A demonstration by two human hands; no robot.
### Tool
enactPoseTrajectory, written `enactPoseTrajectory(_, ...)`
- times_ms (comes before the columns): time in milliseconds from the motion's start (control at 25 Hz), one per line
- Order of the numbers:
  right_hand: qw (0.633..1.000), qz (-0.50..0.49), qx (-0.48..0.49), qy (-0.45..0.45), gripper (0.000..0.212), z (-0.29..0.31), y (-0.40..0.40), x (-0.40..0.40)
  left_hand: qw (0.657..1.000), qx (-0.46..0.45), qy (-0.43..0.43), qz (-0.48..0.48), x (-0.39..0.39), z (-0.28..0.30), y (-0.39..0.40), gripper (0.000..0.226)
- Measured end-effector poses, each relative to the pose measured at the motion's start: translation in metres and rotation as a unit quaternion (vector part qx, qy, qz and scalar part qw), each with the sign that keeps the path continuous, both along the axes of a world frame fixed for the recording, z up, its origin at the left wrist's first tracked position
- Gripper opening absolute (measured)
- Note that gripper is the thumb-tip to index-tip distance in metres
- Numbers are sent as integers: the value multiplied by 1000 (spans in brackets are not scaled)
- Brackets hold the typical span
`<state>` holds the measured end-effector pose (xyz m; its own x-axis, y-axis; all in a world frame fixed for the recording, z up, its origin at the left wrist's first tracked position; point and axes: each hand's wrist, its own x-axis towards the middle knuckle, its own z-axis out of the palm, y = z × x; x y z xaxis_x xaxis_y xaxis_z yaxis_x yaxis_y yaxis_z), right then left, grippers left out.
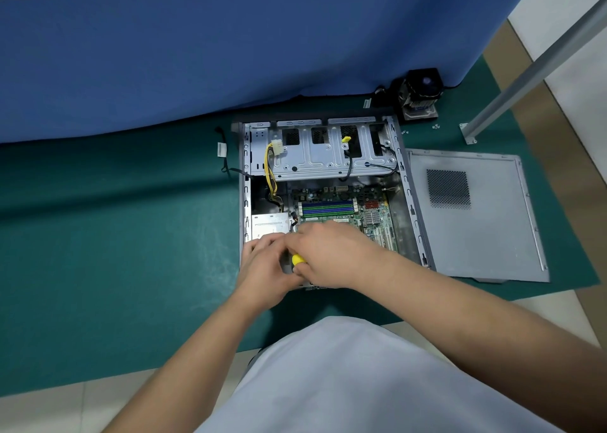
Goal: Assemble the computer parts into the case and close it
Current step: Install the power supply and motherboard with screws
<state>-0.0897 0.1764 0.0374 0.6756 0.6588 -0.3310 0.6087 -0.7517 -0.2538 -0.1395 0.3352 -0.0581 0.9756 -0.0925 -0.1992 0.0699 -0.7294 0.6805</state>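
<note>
The mat [115,235] is covering the floor in green, giving the work a soft, flat bed. On it the case [407,202] is lying on its side with its open face up, so that every bay can be reached from above. The side panel [492,235] is lying flat just beside the case on its right, set off so that it is out of the way until closing; the case is not yet shut. Inside, the drive cage [315,160] is sitting across the far end and the motherboard [348,209] is already lying on the case floor. The power supply [269,225] is sitting in the near left corner, where both hands are meeting. The cooler [420,94] is waiting on the mat beyond the far right corner, well apart from the board, probably still to be fitted.

The right hand [331,255] is curling round the yellow-handled screwdriver [298,259], seemingly driving a screw at the near edge. The left hand [262,268] is resting against the power supply; whether it is steadying it or pinching a screw cannot be told, since the right hand is hiding its fingertips.
</note>
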Motion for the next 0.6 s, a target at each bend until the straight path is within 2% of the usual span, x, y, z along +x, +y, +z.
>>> enactPoseTrajectory(200,999,-23,18,35,39,-6,-6,-2,1000,-1,-3,-3,0,-3,0,62)
enactPoseTrajectory(360,996,-64,37,41,26,0,-22,7,999,28,10,-21,2,-2,-2,59)
enactPoseTrajectory(600,966,-214,140,34,17,27,-80,35,997,18,-35,-73,24,12,-31,19)
